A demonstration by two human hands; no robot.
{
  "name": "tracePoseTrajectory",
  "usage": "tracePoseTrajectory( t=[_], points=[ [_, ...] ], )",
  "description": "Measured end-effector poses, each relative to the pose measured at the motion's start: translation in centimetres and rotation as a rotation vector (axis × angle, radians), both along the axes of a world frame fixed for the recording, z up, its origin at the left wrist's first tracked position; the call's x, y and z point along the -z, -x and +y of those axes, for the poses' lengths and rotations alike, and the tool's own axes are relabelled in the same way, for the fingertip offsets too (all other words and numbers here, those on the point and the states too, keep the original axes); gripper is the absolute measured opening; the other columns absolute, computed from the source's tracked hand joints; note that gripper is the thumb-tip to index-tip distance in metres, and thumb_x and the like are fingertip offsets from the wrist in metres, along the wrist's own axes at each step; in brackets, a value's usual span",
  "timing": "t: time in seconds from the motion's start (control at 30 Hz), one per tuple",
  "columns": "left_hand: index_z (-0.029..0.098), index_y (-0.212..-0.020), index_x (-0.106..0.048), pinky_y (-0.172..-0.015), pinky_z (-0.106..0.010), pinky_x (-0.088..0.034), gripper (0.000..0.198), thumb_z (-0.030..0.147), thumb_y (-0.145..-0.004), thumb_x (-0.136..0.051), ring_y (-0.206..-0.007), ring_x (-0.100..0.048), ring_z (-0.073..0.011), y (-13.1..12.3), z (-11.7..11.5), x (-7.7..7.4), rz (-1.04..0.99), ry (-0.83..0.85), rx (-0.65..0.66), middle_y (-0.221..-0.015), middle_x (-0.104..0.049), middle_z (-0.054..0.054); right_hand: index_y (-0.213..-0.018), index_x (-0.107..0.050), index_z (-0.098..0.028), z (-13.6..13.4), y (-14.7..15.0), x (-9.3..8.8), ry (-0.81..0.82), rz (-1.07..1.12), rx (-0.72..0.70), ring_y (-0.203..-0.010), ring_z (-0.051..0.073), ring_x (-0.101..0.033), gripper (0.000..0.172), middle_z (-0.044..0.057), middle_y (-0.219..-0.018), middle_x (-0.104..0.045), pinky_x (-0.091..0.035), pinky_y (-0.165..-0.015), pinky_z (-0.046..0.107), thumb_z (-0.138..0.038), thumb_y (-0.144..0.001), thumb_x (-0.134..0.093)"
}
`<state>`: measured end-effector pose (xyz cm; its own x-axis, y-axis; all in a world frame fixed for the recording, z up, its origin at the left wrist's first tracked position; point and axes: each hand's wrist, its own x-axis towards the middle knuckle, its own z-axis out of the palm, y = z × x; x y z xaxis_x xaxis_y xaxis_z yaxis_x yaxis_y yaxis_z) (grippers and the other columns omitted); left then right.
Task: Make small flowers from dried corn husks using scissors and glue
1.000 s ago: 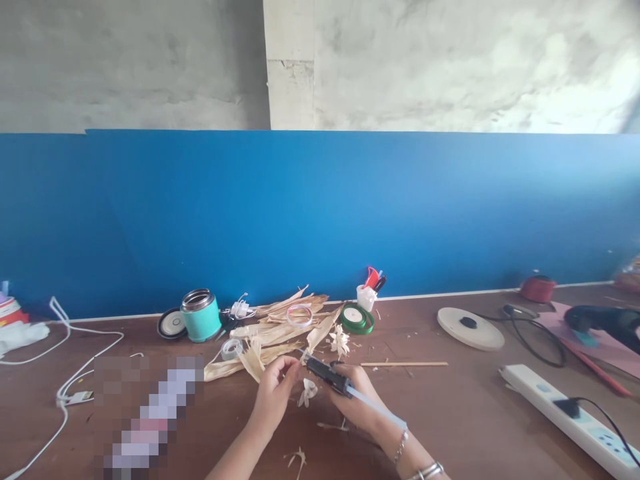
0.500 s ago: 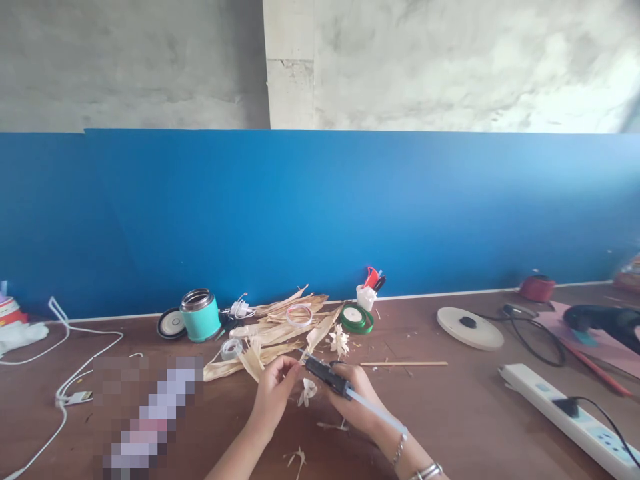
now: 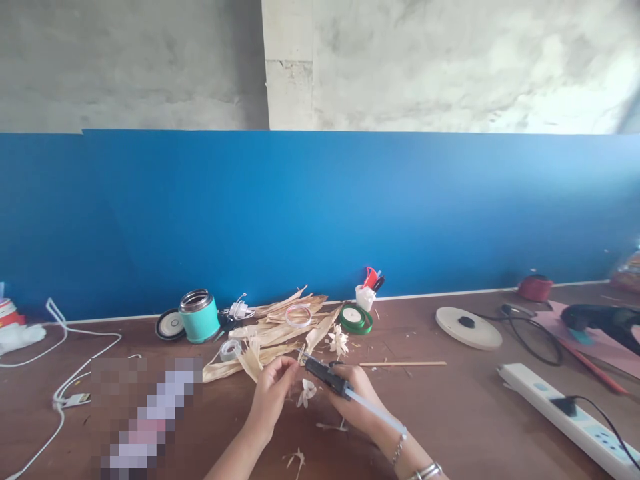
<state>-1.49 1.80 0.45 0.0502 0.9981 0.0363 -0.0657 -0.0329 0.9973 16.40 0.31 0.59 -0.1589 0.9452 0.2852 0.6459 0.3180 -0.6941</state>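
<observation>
My right hand [image 3: 356,399] is wrapped round a black glue gun [image 3: 327,377], and a translucent glue stick [image 3: 377,412] sticks out of its back end towards my wrist. The gun's nozzle meets the fingertips of my left hand [image 3: 274,387]. Those fingers are pinched on a small pale piece [image 3: 301,357], mostly hidden, that looks like corn husk. Just below the gun lies a white petal-like scrap [image 3: 306,393]. Beyond my hands are a pale husk flower [image 3: 338,341] and a spread of dried corn husks [image 3: 280,327].
Behind the husks stand a turquoise food jar [image 3: 200,320], a green ribbon roll [image 3: 356,320] and a white cup of pens [image 3: 365,297]. Tape [image 3: 231,349] lies left. A thin stick [image 3: 403,364], a round white base [image 3: 467,328] and a power strip [image 3: 570,413] are on the right.
Both hands stay almost in place. A bit more of the pale piece shows at my left fingertips beside the nozzle. The whole view has shifted very slightly.
</observation>
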Motion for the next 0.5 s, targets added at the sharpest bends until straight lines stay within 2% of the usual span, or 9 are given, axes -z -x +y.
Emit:
tracePoseTrajectory(
  t=[0.13,0.27,0.4,0.5],
  points=[
    [0.017,-0.072,-0.061,-0.047,-0.019,-0.031,0.036,0.052,-0.066,-0.066,-0.047,-0.037,-0.0083,0.1,0.1,0.1,0.011,0.004,-0.050,-0.051,-0.043,0.007,-0.069,-0.065,-0.018,0.1,-0.3,-0.3,0.034,-0.100,0.030,-0.058,0.015,-0.058,0.019,0.002,-0.064,-0.067,-0.035,-0.053,0.021,-0.032,-0.078,-0.054],
    [0.017,-0.070,-0.060,-0.047,-0.019,-0.032,0.035,0.051,-0.066,-0.066,-0.048,-0.038,-0.0087,0.2,0.2,0.2,0.024,0.003,-0.061,-0.050,-0.043,0.007,-0.080,-0.063,-0.022,-0.2,-1.5,-1.7,0.079,-0.333,0.095,-0.068,0.021,-0.064,0.013,0.004,-0.072,-0.070,-0.032,-0.056,0.023,-0.032,-0.075,-0.057],
    [0.017,-0.069,-0.060,-0.047,-0.019,-0.032,0.035,0.051,-0.067,-0.065,-0.048,-0.039,-0.0084,0.3,0.5,0.4,0.020,-0.008,-0.058,-0.054,-0.048,0.005,-0.098,-0.055,-0.019,-0.4,-4.8,-3.0,0.152,-0.465,0.271,-0.079,0.026,-0.065,0.024,0.009,-0.084,-0.070,-0.032,-0.060,0.025,-0.025,-0.075,-0.053],
    [0.017,-0.069,-0.060,-0.046,-0.019,-0.032,0.036,0.052,-0.066,-0.064,-0.047,-0.040,-0.0087,0.4,0.8,0.7,0.015,-0.018,-0.076,-0.057,-0.051,0.004,-0.104,-0.052,-0.014,-0.4,-8.3,-2.9,0.269,-0.589,0.314,-0.091,0.029,-0.063,0.035,0.014,-0.095,-0.067,-0.034,-0.066,0.028,-0.010,-0.070,-0.048]
  ],
)
